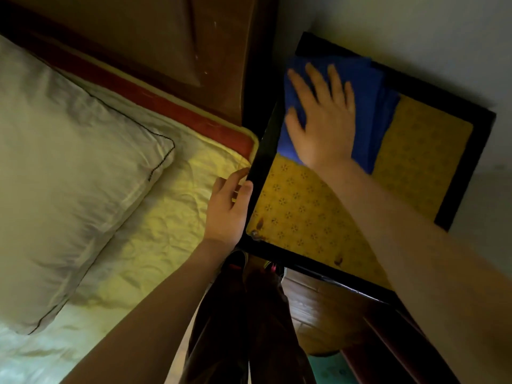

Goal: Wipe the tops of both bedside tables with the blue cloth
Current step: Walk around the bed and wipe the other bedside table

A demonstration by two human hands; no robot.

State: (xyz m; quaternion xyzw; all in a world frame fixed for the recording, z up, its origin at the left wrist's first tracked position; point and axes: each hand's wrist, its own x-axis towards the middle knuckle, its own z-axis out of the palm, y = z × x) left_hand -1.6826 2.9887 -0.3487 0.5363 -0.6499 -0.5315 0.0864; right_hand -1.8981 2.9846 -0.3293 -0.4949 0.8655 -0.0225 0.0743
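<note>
Flat under right hand (322, 120): folded blue cloth (368, 87).

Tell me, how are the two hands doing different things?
The right hand lies flat with fingers spread, pressing the blue cloth on the bedside table. The left hand holds no cloth and curls its fingers at the table's dark edge beside the bed. Both are bare and touch the same table.

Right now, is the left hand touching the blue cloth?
Apart. The head view shows the left hand on the bedside table's black edge by the bed, with yellow tabletop between it and the blue cloth under the right hand.
</note>
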